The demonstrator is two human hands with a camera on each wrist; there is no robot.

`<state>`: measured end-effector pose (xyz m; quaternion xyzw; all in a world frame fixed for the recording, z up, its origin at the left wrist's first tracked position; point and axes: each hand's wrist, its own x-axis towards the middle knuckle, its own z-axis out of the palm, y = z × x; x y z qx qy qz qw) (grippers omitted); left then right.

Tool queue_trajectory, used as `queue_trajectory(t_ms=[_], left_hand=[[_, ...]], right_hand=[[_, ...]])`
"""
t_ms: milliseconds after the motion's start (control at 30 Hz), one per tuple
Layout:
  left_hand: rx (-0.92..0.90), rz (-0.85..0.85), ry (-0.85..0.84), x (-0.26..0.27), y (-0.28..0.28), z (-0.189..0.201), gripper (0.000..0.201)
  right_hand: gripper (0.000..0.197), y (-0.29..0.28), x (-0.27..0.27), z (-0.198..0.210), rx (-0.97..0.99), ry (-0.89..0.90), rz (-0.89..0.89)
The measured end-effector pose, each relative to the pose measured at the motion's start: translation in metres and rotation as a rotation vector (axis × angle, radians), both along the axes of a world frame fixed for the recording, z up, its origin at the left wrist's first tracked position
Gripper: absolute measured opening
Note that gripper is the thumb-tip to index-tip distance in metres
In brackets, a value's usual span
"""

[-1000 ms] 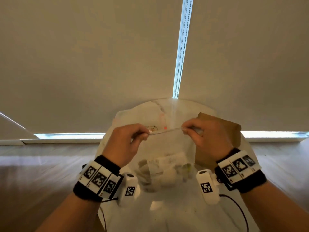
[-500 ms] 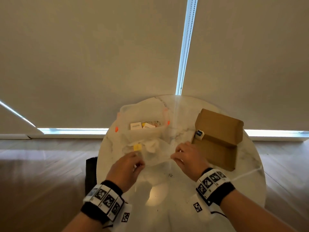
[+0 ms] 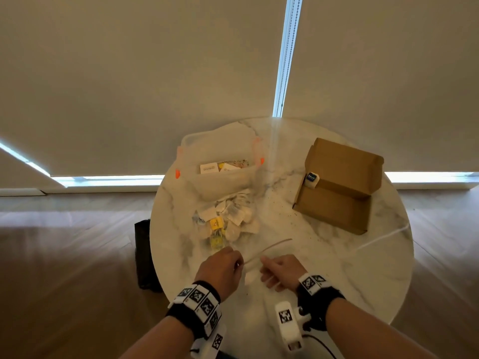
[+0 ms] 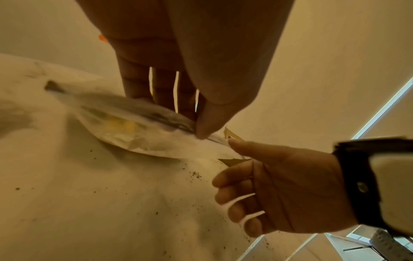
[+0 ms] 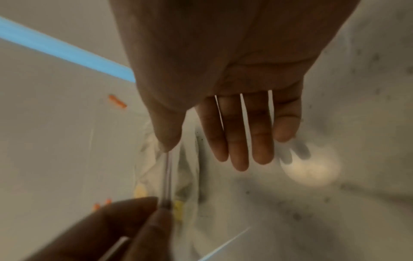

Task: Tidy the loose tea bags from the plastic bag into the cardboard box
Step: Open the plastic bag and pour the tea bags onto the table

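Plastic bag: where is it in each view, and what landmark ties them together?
Head: plastic bag at table centre, mouth toward both hands.
Left wrist: centre-left, rim pinched by the left hand.
Right wrist: lower centre, blurred.
Shared landmark: the yellow tea bag tag inside.

The table [image 3: 324,268] is white marble with grey veins and dark specks. The cardboard box [image 3: 337,187] is plain brown. The plastic bag [image 3: 233,218] is clear, showing white and yellow tea bags [image 3: 216,224]. Wristbands [image 3: 199,301] carry black-and-white square patterns.
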<state>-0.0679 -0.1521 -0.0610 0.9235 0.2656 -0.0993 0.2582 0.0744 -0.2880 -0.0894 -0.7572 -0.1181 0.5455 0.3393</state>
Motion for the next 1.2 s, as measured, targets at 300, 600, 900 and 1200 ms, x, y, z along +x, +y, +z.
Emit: queue_trajectory(t_ms=[300, 600, 900, 1200], left_hand=[[-0.005, 0.025, -0.008, -0.002, -0.002, -0.002, 0.023], [-0.075, 0.076, -0.060, 0.019, 0.007, 0.009, 0.010], [-0.095, 0.197, -0.014, 0.027, 0.015, 0.018, 0.009], [-0.174, 0.364, -0.194, 0.033, 0.037, 0.038, 0.018]], right_hand=[[0.018, 0.017, -0.023, 0.005, 0.244, 0.308, -0.448], [0.011, 0.018, -0.023, 0.008, 0.289, 0.300, -0.451], [0.009, 0.017, -0.026, 0.008, 0.248, 0.286, -0.413], [0.013, 0.003, -0.019, -0.001, 0.014, 0.102, -0.274]])
